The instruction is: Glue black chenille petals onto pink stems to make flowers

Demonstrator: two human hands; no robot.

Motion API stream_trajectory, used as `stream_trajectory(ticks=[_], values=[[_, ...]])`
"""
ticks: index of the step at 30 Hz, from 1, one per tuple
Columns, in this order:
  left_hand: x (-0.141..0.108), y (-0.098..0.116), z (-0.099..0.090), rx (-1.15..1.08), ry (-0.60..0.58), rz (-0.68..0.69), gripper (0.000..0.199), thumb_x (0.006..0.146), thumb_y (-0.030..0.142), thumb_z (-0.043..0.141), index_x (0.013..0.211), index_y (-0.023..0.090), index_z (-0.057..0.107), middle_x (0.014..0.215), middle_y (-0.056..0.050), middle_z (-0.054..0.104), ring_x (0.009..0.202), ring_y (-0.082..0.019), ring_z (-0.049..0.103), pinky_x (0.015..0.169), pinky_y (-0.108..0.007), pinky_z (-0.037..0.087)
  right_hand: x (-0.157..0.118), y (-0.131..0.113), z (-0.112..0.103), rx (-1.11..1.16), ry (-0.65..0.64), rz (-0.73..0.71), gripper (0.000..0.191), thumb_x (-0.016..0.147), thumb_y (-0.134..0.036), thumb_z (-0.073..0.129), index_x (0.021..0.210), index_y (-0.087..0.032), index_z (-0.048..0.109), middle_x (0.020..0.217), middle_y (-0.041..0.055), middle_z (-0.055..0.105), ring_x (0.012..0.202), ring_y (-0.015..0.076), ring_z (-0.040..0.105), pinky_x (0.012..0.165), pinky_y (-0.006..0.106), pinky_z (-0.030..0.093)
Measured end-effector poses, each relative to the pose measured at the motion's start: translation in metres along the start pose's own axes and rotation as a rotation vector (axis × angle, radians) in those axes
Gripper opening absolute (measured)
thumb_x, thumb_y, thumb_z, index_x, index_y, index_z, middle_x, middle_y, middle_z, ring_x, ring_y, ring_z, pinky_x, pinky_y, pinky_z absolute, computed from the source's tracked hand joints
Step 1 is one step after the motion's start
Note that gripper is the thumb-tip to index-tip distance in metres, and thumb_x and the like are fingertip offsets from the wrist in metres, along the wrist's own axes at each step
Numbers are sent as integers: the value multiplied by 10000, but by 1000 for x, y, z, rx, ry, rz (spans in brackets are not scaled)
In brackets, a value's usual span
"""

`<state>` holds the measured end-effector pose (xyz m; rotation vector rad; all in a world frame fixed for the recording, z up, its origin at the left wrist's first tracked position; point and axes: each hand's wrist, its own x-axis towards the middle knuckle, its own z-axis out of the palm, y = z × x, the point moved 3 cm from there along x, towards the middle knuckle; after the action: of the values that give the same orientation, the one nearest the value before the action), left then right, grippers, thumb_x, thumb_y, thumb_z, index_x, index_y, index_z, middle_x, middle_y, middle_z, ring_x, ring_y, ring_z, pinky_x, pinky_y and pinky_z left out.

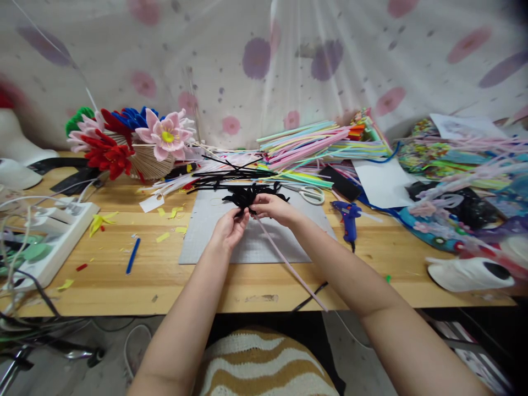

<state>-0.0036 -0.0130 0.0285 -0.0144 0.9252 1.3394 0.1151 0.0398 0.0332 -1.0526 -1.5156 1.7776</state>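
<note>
A black fuzzy flower-like bundle (243, 196) is between my two hands, above a grey cutting mat (206, 236). My left hand (231, 226) is closed on its lower left side, fingertips pinched together. From the right, my right hand (270, 208) pinches the bundle near its base. A pale pink stem (289, 265) runs from under my fingers down to the right, past the front edge of the table. Where the stem joins the bundle is hidden by my fingers. Black pipe cleaners (231, 173) lie just behind the bundle.
Scissors (312, 194) and a blue glue gun (349, 221) lie to the right. Coloured pipe cleaners (313, 146) are piled at the back. Fuzzy flowers (167, 136) stand back left; a power strip (61, 242) and a blue stick (132, 256) are on the left.
</note>
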Motion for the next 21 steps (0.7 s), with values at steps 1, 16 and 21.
stream_trajectory(ticks=[1,16,21], values=[[0,0,0,12,1,1,202,809,-3,395,684,81,530,557,-35,576,476,-50,563,491,-115,502,0,0,0,-19,0,-10,177,616,-221,662,695,-152,520,647,-33,573,556,70,557,589,224,459],[-4,-2,0,143,31,-18,147,811,74,447,692,79,533,556,-7,566,408,-28,523,276,-91,258,-21,-26,18,-919,265,-198,143,654,-264,600,762,-179,562,710,-4,618,623,108,522,562,213,336],[-3,-2,0,174,37,0,151,808,78,454,688,75,546,544,0,559,402,-23,518,289,-93,271,-20,-23,22,-1041,362,-223,161,681,-318,573,769,-183,564,702,13,618,596,123,511,526,228,287]])
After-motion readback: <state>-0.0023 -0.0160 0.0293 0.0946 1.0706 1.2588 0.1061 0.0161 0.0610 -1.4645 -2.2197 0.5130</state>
